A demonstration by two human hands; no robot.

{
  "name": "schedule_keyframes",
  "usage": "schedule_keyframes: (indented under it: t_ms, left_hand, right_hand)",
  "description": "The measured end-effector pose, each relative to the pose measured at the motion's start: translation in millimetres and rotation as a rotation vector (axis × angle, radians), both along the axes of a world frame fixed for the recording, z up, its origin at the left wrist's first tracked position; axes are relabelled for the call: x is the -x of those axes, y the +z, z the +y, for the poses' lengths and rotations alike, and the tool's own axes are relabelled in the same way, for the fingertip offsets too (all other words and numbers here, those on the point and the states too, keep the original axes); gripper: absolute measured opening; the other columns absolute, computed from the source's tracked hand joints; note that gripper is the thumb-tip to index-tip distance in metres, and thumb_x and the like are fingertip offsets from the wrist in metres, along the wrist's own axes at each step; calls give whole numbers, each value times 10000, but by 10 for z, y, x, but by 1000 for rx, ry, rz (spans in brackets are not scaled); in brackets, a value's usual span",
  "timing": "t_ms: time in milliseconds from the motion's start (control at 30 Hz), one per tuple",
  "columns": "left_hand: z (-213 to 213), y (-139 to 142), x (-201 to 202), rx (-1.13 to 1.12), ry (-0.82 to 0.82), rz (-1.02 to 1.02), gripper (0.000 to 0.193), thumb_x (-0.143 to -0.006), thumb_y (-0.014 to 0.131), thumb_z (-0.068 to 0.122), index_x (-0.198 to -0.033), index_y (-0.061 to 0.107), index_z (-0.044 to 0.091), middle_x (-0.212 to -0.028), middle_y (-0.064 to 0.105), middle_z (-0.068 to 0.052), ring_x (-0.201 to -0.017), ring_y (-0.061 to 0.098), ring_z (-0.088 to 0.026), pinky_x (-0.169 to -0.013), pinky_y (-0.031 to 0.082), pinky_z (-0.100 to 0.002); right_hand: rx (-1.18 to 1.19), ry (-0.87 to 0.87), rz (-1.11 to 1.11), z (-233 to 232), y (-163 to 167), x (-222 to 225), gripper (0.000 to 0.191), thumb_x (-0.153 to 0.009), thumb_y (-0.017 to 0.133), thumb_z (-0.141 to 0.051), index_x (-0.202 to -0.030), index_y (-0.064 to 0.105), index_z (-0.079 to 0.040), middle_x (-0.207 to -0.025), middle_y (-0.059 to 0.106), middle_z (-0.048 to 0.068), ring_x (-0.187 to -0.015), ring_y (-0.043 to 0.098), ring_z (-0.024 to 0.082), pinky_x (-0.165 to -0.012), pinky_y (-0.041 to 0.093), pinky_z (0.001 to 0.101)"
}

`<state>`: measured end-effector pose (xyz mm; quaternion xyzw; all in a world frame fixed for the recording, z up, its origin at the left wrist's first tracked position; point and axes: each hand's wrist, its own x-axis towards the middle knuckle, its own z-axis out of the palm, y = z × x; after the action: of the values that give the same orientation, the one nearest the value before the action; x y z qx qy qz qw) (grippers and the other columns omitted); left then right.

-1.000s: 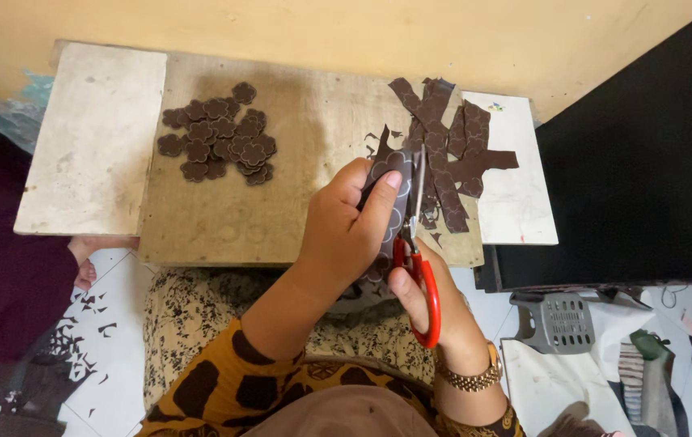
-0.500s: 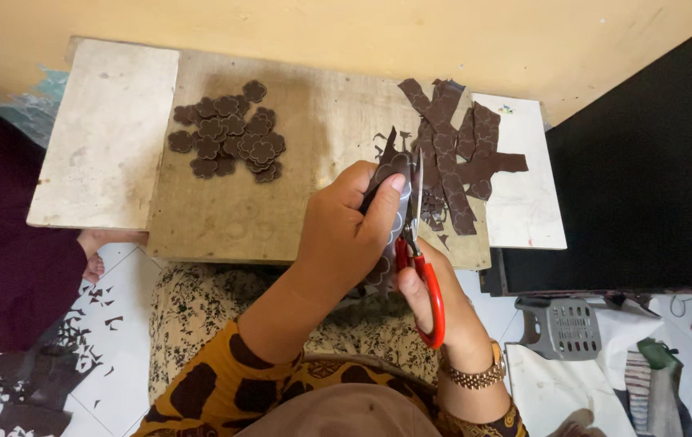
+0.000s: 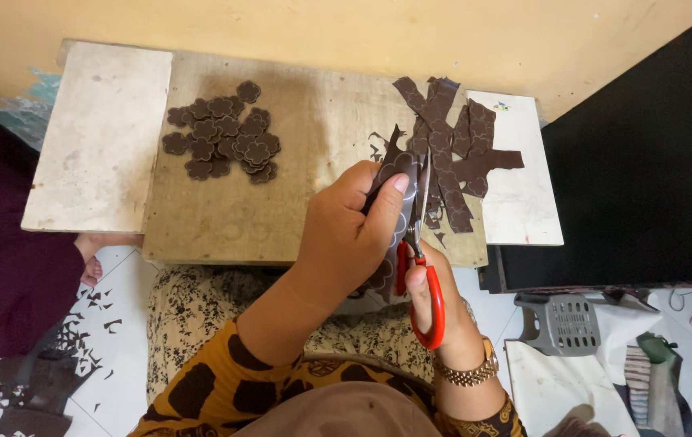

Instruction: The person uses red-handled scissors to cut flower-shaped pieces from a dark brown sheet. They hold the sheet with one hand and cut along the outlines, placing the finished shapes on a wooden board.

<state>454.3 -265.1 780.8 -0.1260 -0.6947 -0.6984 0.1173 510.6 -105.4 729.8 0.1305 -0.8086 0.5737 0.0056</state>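
A brown patterned strip (image 3: pixel 398 182) is pinched by the left hand (image 3: pixel 346 235), red-handled scissors (image 3: pixel 425 275) gripped by the right hand (image 3: pixel 443 311), cut shapes (image 3: pixel 220 139) heaped at ten o'clock on the tabletop (image 3: pixel 232 218).

Cutting a brown patterned strip at a low wooden bench (image 3: pixel 232 218)

At frame centre the left hand (image 3: pixel 346 235) pinches the strip (image 3: pixel 398 182) while the right hand (image 3: pixel 443 311) works red-handled scissors (image 3: pixel 423 275); flower cutouts (image 3: pixel 224 137) lie upper left, uncut strips (image 3: pixel 451 146) upper right

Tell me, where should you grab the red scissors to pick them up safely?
Grab the red scissors by the red loop handles, coming from the near side, by the right hand. The blades point away toward the board and meet the brown strip that the left hand holds.
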Motion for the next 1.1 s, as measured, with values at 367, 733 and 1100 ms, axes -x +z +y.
schedule_keyframes:
  t_ms: [367, 733, 1100]
  left_hand:
    - [-108, 53, 8, 7, -63, -75, 216, -1003, 641, 211, -868, 654, 44, -645, 611, -22, -586, 533, -67, -537, 456, -265]
    - [-195, 12, 34, 81, -43, -14, 165, -1005, 635, 221, -1005, 667, 58, -736, 641, -19, -649, 580, -70, -601, 486, -262]
    - [-137, -146, 105, -418, -417, -289, 152, -992, 604, 105, -1103, 648, 11, -927, 705, -23, -801, 636, -64, -701, 536, -235]
  right_hand:
    - [73, 31, -62, -33, 76, -6, 792, -922, 424, -823, -911, 546, -41, -745, 477, -11, -650, 446, 93, -563, 380, 245]
    - [93, 23, -107, -44, 25, 10, 700, -953, 496, -755, -911, 547, -58, -756, 451, -32, -681, 410, 86, -589, 364, 241]
    - [359, 127, -229, -76, -37, -6, 642, -1007, 563, -582, -1220, 572, 24, -950, 669, 43, -802, 615, 98, -694, 526, 255]
